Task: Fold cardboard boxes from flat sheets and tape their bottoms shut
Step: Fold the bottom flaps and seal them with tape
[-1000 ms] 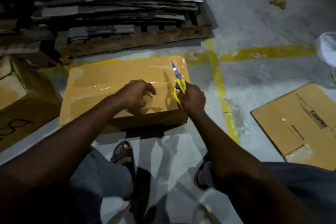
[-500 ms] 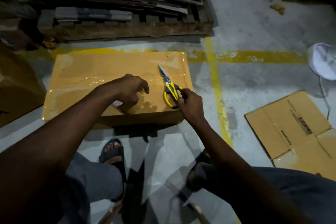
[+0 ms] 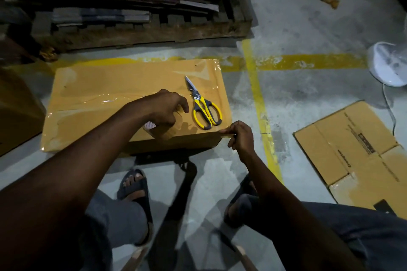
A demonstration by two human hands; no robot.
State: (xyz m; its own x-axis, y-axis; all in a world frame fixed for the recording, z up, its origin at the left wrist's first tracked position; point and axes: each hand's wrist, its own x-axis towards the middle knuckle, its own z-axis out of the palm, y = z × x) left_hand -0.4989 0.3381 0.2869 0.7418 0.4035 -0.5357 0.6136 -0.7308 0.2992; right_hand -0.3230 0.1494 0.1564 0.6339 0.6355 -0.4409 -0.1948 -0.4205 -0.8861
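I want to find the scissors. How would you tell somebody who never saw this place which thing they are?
Find the big brown box on the grey floor, just in front of the wooden pallet. On its top, near the right end, lie the scissors. Nothing else there has bright yellow handles and shiny metal blades.

Dim concrete floor (image 3: 308, 17), yellow lines (image 3: 308, 62), wooden pallet (image 3: 143, 35)

The right hand (image 3: 239, 136) has left the scissors (image 3: 203, 105) on the box (image 3: 110, 86) and now seemingly pinches tape (image 3: 225, 136) at its near right corner.
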